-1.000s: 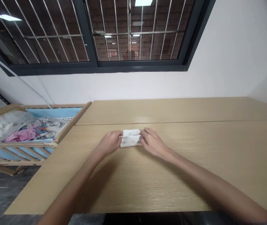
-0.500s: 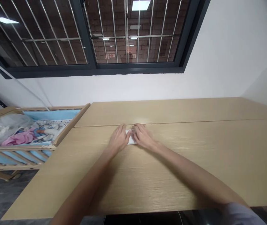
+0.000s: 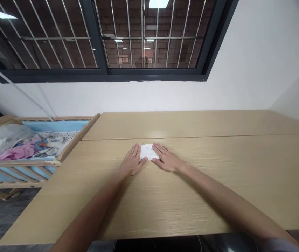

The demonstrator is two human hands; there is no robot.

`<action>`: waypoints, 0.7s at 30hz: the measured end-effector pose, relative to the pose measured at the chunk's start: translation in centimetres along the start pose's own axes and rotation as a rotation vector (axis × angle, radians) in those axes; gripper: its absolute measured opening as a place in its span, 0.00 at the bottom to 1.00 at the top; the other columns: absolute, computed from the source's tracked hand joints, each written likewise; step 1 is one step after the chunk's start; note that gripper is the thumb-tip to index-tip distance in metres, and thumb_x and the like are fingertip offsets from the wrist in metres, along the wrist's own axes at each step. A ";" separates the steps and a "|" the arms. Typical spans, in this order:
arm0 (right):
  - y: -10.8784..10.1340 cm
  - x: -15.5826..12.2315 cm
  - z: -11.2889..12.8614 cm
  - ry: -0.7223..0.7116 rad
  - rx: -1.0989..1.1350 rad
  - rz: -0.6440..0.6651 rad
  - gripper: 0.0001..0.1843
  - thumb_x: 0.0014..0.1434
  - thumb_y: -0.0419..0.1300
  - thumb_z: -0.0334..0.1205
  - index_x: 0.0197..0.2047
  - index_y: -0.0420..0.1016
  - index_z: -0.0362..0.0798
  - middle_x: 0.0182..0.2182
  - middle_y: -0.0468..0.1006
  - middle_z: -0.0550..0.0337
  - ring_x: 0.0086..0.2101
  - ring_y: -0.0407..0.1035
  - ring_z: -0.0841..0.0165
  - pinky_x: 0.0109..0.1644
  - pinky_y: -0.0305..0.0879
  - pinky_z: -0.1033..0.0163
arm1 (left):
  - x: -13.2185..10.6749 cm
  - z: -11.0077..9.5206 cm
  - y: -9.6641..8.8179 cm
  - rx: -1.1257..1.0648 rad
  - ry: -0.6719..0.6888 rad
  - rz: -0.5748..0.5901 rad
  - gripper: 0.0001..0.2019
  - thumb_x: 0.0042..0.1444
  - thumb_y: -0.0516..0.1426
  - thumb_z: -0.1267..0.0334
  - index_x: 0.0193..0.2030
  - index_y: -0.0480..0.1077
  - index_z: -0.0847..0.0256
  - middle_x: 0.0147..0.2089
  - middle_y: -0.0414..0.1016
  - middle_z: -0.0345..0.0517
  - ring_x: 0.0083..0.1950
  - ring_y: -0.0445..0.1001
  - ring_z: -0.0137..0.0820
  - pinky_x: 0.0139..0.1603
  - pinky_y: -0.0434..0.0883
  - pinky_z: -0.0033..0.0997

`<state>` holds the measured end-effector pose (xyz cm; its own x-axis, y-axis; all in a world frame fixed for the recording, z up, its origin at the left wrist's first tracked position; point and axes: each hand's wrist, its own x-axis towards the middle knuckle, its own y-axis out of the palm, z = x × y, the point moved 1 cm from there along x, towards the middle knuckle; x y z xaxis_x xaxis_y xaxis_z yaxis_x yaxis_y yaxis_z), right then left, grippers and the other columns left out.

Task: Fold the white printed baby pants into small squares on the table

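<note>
A small white rectangle with faint markings [image 3: 147, 152], perhaps folded cloth or paper, lies flat on the wooden tabletop [image 3: 191, 196]. My left hand [image 3: 134, 160] rests flat at its left edge, fingers stretched forward and thumb near the lower left corner. At the opposite side, my right hand [image 3: 166, 157] lies with fingers extended over the right edge and thumb by the lower right corner. Both hands are open, and neither grips the piece. Most of its upper surface shows between them.
To the left stands a wooden crib [image 3: 80, 138] with blue lining, holding a pink cloth [image 3: 18, 152] and other fabrics. A seam crosses the tabletop beyond my hands. Behind it are a white wall [image 3: 149, 96] and a barred window with a dark frame [image 3: 152, 74].
My hands have moved apart and flattened, from fingers bent over the white piece to lying along its sides. More of the piece now shows. The view has shifted slightly.
</note>
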<state>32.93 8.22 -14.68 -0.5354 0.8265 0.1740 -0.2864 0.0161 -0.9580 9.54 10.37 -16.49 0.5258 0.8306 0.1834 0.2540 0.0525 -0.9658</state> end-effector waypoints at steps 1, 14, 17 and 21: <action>-0.2 -0.1 -0.1 -0.018 -0.003 -0.015 0.40 0.71 0.40 0.59 0.75 0.46 0.37 0.73 0.47 0.40 0.72 0.40 0.54 0.74 0.40 0.45 | -0.2 0.1 -0.3 0.010 0.023 -0.029 0.42 0.68 0.39 0.40 0.73 0.43 0.78 0.76 0.42 0.72 0.77 0.42 0.48 0.74 0.49 0.49; 0.3 1.8 -1.7 -0.053 0.242 -0.177 0.29 0.57 0.54 0.33 0.62 0.63 0.46 0.58 0.72 0.45 0.58 0.66 0.53 0.63 0.58 0.46 | 0.0 -0.6 -2.4 -0.103 0.080 -0.176 0.14 0.62 0.53 0.68 0.53 0.71 0.62 0.57 0.74 0.57 0.60 0.70 0.46 0.63 0.63 0.48; -1.1 3.2 -1.7 0.033 0.486 -0.294 0.22 0.56 0.56 0.35 0.54 0.64 0.48 0.46 0.76 0.51 0.48 0.70 0.57 0.54 0.65 0.50 | -0.2 -1.3 -4.3 -0.176 0.020 -0.216 0.11 0.63 0.52 0.65 0.48 0.73 0.62 0.52 0.76 0.55 0.56 0.73 0.45 0.58 0.67 0.46; -4.8 4.9 -1.0 0.170 0.913 -0.284 0.23 0.57 0.60 0.42 0.54 0.61 0.51 0.35 0.72 0.62 0.34 0.70 0.65 0.36 0.67 0.61 | -0.9 -1.9 -6.8 -0.422 -0.039 -0.168 0.15 0.66 0.51 0.55 0.52 0.68 0.60 0.40 0.79 0.45 0.41 0.78 0.36 0.40 0.73 0.33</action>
<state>32.49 12.73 -9.52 -0.2493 0.9307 0.2676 -0.9321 -0.1556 -0.3270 8.88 8.20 -9.70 0.4204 0.8503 0.3167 0.6460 -0.0353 -0.7626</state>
